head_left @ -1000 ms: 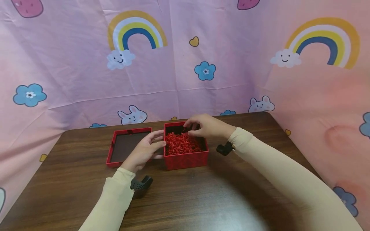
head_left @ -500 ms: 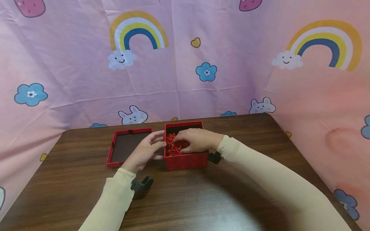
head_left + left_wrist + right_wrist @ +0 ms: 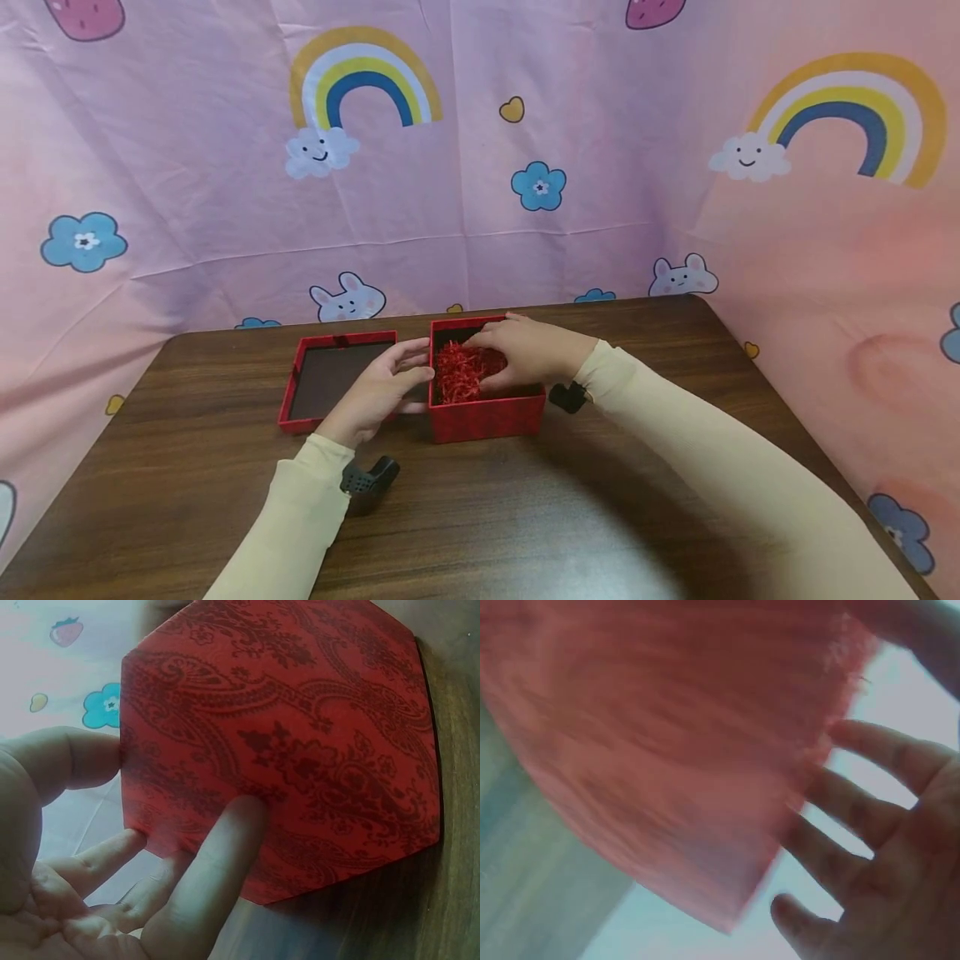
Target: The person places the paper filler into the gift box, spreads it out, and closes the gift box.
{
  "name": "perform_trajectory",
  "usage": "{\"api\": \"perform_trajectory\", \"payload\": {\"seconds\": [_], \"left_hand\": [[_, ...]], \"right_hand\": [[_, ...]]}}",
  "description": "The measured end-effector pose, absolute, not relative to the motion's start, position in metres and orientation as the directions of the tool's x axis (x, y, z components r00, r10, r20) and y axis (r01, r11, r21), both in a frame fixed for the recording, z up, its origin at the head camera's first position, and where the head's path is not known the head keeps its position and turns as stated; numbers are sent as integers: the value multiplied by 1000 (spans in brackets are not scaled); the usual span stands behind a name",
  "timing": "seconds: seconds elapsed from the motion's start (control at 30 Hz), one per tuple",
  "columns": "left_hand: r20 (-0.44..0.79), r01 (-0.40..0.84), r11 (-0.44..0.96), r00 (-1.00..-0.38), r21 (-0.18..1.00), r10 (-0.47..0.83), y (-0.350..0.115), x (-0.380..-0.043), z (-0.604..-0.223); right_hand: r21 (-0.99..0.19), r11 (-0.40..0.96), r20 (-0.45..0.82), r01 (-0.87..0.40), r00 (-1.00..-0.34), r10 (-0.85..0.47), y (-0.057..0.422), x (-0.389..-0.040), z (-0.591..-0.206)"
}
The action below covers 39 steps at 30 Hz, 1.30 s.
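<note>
A red patterned box [image 3: 487, 422] stands uncovered on the table, with crinkled red shredded paper [image 3: 459, 375] inside. My left hand [image 3: 377, 393] is at its left side, thumb by the rim; in the left wrist view relaxed fingers [image 3: 214, 877] touch the dark-printed wall [image 3: 300, 750]. Over the right part of the box my right hand [image 3: 534, 348] reaches in, fingertips at the paper. From the right wrist, spread fingers [image 3: 862, 814] extend over the blurred red wall [image 3: 652, 750]; their tips are hidden beyond its edge.
A shallow red lid [image 3: 330, 383] with a dark inside lies left of the box, partly behind the left hand. The brown wooden table [image 3: 480, 517] ends at a patterned pink cloth [image 3: 480, 267] at the back and sides.
My right hand moved from the far right rim leftward over the shredded paper, then drew back right. The paper now lies bunched toward the left. My left hand stays at the box.
</note>
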<state>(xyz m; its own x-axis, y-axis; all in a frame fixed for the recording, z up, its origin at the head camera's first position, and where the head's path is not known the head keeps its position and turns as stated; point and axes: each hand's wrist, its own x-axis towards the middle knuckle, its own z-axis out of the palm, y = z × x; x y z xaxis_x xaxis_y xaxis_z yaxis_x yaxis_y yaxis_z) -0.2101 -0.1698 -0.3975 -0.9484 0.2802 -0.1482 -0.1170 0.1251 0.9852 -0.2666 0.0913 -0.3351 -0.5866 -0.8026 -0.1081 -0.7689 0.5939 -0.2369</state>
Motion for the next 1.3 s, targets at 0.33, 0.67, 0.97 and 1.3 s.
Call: {"api": "perform_trajectory", "payload": {"seconds": [0.33,0.67,0.97,1.3], "left_hand": [[-146,-114,130,-952,985,269,-169,-211,-394],[-155,-123,130,-949,984,274,-166,-210,-394],[-150,-120,120,-947,986,284,-168,-210,-397],[-142,-109,128,-948,986,286,-168,-209,-396]], "right_hand": [[-377,489,-50,-787,-509,-859,84,-264,-329],[-342,481,-108,-807,-475,-873,86,-266,-355],[-539,462,40,-705,-569,-821,110,-262,-331],[-711,490,176,-504,-803,-570,162,-266,-353]]}}
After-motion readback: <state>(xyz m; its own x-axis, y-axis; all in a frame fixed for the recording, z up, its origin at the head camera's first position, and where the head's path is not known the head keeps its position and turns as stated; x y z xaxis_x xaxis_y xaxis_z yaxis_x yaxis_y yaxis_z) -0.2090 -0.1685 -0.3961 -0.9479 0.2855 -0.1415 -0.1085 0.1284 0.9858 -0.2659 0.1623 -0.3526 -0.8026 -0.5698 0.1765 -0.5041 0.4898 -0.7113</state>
